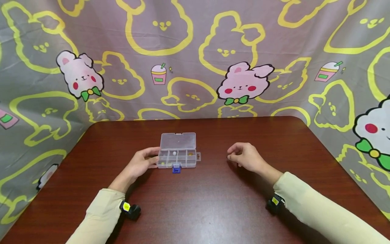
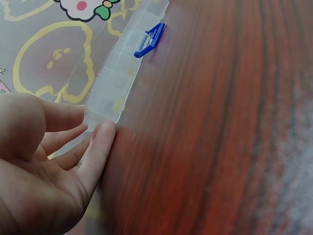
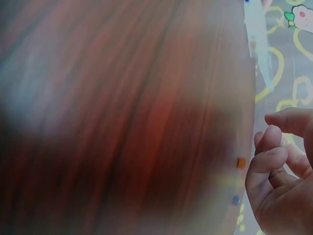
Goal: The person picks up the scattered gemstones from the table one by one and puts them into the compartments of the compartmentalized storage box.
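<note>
A clear plastic compartment box (image 1: 186, 165) lies on the table with its lid (image 1: 178, 140) raised at the back. Its blue latch (image 1: 176, 169) hangs at the front. Inside are a white bead (image 1: 174, 153), an amber piece (image 1: 190, 154) and small yellow pieces (image 1: 163, 163). My left hand (image 1: 142, 162) grips the box's left end, thumb and fingers on its edges. To the right, apart from the box, my right hand (image 1: 246, 156) hovers low with fingers loosely bent. Close by its fingertips, the right wrist view has a small orange piece (image 3: 241, 162) and a grey-blue bead (image 3: 236, 199).
The brown wooden table (image 1: 207, 203) has rounded far corners. A curtain (image 1: 189, 40) with rabbit prints surrounds its back and sides. Each wrist carries a small black camera, the left camera (image 1: 131, 210) and the right camera (image 1: 274, 204).
</note>
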The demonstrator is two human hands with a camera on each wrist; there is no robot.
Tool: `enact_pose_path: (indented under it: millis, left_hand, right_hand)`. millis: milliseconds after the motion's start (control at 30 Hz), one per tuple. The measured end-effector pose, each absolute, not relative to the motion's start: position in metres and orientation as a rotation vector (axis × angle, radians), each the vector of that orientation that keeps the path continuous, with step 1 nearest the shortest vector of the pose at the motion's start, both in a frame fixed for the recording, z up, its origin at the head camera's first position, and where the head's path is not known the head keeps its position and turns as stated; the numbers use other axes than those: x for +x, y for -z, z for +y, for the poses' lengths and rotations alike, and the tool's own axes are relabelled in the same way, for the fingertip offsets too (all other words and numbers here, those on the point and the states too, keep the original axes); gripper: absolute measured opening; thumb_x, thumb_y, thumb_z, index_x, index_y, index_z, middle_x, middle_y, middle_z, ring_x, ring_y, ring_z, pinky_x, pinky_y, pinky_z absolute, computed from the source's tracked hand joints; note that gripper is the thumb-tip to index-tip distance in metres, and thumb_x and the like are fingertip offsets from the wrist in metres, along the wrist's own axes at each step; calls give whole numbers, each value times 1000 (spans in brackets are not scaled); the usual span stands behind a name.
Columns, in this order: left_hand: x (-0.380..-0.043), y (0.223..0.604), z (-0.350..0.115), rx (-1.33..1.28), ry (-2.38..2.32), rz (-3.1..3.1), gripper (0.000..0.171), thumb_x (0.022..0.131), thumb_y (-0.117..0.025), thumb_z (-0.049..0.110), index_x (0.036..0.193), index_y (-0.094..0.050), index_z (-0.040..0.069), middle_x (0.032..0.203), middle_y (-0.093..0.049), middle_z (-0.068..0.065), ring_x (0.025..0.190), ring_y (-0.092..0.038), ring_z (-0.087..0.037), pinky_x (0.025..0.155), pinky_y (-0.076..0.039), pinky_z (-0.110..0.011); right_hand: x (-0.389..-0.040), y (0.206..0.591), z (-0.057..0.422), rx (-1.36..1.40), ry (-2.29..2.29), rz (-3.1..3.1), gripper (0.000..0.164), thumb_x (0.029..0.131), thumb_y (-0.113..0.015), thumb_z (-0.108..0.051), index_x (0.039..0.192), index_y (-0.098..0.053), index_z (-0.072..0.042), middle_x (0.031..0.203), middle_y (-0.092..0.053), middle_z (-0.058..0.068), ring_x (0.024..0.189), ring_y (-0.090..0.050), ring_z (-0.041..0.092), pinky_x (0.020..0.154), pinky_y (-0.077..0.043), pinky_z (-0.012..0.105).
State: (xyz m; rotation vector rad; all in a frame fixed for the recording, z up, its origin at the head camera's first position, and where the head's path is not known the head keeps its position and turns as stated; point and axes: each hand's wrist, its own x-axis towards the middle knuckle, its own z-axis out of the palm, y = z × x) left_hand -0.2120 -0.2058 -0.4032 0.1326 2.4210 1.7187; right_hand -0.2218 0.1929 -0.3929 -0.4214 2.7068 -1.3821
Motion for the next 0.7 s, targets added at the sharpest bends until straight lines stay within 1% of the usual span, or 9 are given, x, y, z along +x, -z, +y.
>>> enact_pose_path:
  millis: [233, 700]
  left_hand:
    - [-212, 402, -205, 118, -1703, 2431, 44, 101, -56, 2, 144, -49, -3, 138, -54, -26, 104, -65, -26, 83, -58, -34]
    - [-211, 401, -204, 133, -1689, 2451, 44, 101, -56, 1, 144, -49, -4, 138, -54, -27, 107, -64, -30, 84, -58, -36]
  right_hand:
    - [-227, 392, 207, -367, 1344, 2765, 16, 87, -73, -2, 102, -68, 0, 74, -64, 5, 53, -56, 18, 49, -50, 30]
    - [-235, 393, 216, -339, 1281, 2783, 21, 88, -74, -5, 107, -68, 1, 74, -62, 6, 53, -55, 18, 51, -49, 31]
